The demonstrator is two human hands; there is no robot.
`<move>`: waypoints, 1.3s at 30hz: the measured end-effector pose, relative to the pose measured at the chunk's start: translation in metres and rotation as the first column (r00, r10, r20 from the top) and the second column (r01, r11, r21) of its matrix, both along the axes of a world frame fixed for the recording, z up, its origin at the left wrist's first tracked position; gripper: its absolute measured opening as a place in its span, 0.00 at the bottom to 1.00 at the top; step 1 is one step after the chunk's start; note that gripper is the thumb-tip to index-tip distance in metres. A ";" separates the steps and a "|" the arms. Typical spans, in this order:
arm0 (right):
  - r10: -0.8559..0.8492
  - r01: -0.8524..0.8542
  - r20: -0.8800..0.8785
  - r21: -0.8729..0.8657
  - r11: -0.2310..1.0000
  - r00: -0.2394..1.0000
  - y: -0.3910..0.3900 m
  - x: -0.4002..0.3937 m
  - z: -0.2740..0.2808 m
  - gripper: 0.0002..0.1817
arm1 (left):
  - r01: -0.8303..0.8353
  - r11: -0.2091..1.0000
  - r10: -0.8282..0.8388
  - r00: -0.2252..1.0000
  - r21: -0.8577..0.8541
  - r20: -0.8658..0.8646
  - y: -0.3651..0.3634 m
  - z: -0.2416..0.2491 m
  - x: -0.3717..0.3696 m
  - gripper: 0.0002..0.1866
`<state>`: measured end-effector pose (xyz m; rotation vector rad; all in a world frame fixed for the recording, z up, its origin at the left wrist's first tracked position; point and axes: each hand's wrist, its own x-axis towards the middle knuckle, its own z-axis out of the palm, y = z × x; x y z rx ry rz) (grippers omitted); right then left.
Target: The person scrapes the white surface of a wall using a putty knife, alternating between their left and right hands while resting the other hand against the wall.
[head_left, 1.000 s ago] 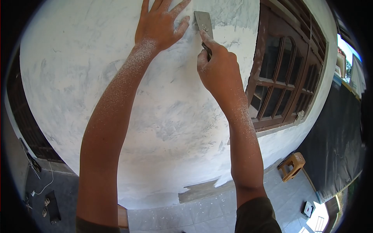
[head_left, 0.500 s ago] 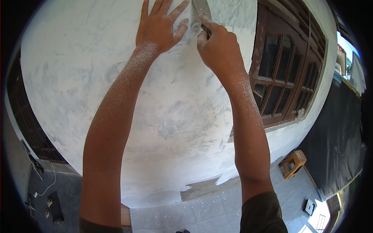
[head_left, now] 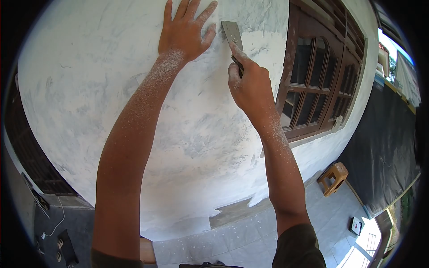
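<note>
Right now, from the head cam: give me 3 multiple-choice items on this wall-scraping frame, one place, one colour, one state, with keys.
1. Where is the wooden window relative to the right hand?
A. To its right
B. To its left
C. Directly below it

2. What colour is the small stool on the tiled floor?
A. Blue
B. Orange-brown
C. White

3. How does the left hand sit on the wall?
A. Clenched around a brush
B. Hanging clear of the wall
C. Flat, fingers spread

Answers:
1. A: the dark brown frame fills the area right of the hand gripping the scraper.
2. B: it stands orange-brown on grey tiles, lower right.
3. C: the palm lies against the plaster, fingers fanned, beside the scraper blade.
</note>
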<state>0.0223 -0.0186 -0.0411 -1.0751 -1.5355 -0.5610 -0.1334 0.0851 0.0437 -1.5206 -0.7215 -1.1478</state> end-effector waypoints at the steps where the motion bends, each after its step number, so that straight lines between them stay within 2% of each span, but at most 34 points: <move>1: -0.003 0.003 0.005 0.000 1.000 1.000 0.001 -0.001 0.007 0.22 | -0.003 1.000 0.003 1.000 -0.002 0.004 0.000 0.001 0.000 0.34; 3: 0.018 -0.019 -0.069 -0.011 1.000 0.997 0.005 -0.003 0.035 0.22 | -0.004 1.000 0.004 1.000 -0.017 0.003 -0.001 0.000 -0.001 0.34; 6: 0.028 -0.025 -0.040 0.067 0.997 0.999 0.010 -0.005 0.053 0.23 | -0.014 1.000 0.013 1.000 -0.021 -0.015 0.000 0.002 -0.001 0.34; 7: 0.021 -0.020 -0.014 0.106 0.994 1.000 0.012 -0.003 0.053 0.23 | -0.018 1.000 0.018 1.000 -0.019 -0.016 0.001 0.002 -0.002 0.34; 8: 0.086 -0.089 0.040 0.099 0.991 0.996 0.016 0.005 0.049 0.25 | -0.015 1.000 0.015 1.000 -0.025 -0.016 0.001 0.001 -0.003 0.34; 11: 0.081 -0.085 0.058 0.065 0.994 0.995 0.019 0.012 0.038 0.27 | -0.011 0.999 0.010 1.000 -0.043 -0.020 0.001 0.002 0.000 0.35; 15: 0.042 -0.042 -0.058 -0.009 0.999 0.997 0.012 0.006 0.040 0.29 | -0.010 0.999 0.010 1.000 -0.031 -0.001 0.003 0.001 0.002 0.34; 17: 0.089 -0.077 -0.093 0.130 0.989 0.992 0.013 0.005 0.037 0.28 | -0.018 0.999 0.018 1.000 -0.043 0.005 0.002 0.001 -0.001 0.34; 21: 0.105 -0.089 -0.093 0.171 0.981 0.990 0.019 0.008 0.024 0.26 | -0.009 0.999 0.009 1.000 -0.034 -0.001 0.002 0.000 0.000 0.34; 23: 0.121 -0.109 -0.160 0.080 0.991 0.980 0.009 -0.004 0.007 0.24 | -0.013 0.999 0.013 1.000 -0.050 0.001 0.001 0.000 0.000 0.34; 25: 0.095 -0.084 -0.184 0.069 0.994 0.978 0.004 -0.011 -0.009 0.24 | -0.009 1.000 0.009 1.000 -0.028 -0.001 0.003 -0.001 0.000 0.34; 27: -0.030 0.029 -0.125 -0.009 1.000 0.992 0.000 -0.015 -0.014 0.22 | -0.003 1.000 0.003 1.000 -0.017 -0.004 0.004 -0.001 0.001 0.34; 29: -0.043 0.043 -0.127 -0.001 0.999 0.991 0.008 -0.013 0.012 0.21 | -0.002 1.000 0.002 1.000 -0.007 0.008 0.004 -0.001 0.000 0.34; 31: -0.036 0.043 -0.059 0.131 0.990 0.998 0.015 -0.010 0.044 0.20 | 0.019 0.997 -0.019 1.000 -0.079 0.003 -0.005 0.000 -0.001 0.34; 33: -0.046 0.052 -0.063 0.106 0.993 0.997 0.002 -0.007 0.045 0.20 | 0.020 0.999 -0.020 1.000 -0.042 0.002 0.001 0.001 0.001 0.34; 36: -0.100 0.096 -0.045 -0.087 0.992 0.994 -0.018 -0.005 0.015 0.20 | 0.020 1.000 -0.020 1.000 -0.001 0.007 0.004 0.000 -0.001 0.34; 39: -0.066 0.058 -0.069 -0.109 0.992 0.995 -0.014 -0.005 0.009 0.19 | 0.018 1.000 -0.018 1.000 -0.003 0.015 0.001 -0.001 -0.001 0.33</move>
